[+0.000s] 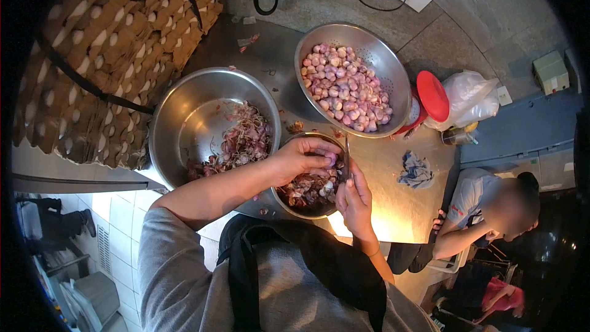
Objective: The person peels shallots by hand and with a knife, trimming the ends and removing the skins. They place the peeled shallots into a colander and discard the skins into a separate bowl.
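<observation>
My left hand (300, 161) is closed around a purple shallot (332, 158), above a metal bowl (310, 215). A small knife (346, 155) is gripped in my right hand (354, 201), its blade pointing away from me beside the shallot. Brown skins and some shallots (307, 192) lie in the bowl, partly hidden by my hands. To the left stands a wide steel basin (184, 124) with a heap of shallot peelings and trimmings (246, 135). Beyond the bowl, a steel colander (386, 64) holds many peeled shallots (347, 86).
Strapped, stacked egg trays (117, 55) rise at the left. A red-lidded container (433, 97), a plastic bag (470, 98) and a crumpled cloth (416, 170) are at right on the metal table (387, 209). A seated person (470, 200) is beside its right edge; another person (501, 295) is farther back.
</observation>
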Available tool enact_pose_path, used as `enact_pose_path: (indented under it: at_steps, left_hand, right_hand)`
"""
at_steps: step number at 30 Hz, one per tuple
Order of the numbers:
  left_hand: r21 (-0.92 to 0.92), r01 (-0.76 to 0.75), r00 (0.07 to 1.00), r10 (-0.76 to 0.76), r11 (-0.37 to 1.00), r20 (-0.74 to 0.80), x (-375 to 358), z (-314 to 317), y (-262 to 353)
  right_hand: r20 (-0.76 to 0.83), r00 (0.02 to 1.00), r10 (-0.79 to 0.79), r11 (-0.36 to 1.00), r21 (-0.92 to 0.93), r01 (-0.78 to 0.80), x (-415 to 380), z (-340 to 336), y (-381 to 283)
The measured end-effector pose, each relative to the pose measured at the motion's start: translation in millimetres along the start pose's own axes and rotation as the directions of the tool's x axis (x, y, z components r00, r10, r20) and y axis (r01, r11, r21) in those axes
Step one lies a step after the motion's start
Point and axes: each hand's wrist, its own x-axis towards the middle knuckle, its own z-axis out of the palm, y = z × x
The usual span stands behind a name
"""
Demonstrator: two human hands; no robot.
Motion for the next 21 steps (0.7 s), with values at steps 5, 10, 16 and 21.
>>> enact_pose_path:
  at_steps: [5, 10, 16, 21]
  left_hand:
    - [0.002, -0.030, 0.999, 0.030, 1.000, -0.044, -1.4, 0.3, 0.9]
    - [0.063, -0.067, 0.998, 0.067, 0.996, 0.009, -1.2, -3.1, 0.7]
    - [-0.016, -0.062, 0.997, 0.063, 0.998, 0.046, -3.1, 0.6, 3.9]
    - [-0.034, -0.012, 0.995, 0.015, 0.999, 0.101, -3.0, -3.0, 3.0]
  right_hand:
    - [0.047, 0.999, 0.006, 0.995, -0.104, -0.001, -1.5, -5.4, 1.2]
    - [0.126, 0.982, -0.138, 0.875, -0.449, 0.181, 3.6, -9.7, 6.3]
    - [0.117, 0.975, -0.190, 0.794, -0.566, 0.222, 1.5, -0.9, -10.6]
    - [0.059, 0.992, -0.116, 0.761, -0.636, 0.127, -0.8, -0.5, -13.5]
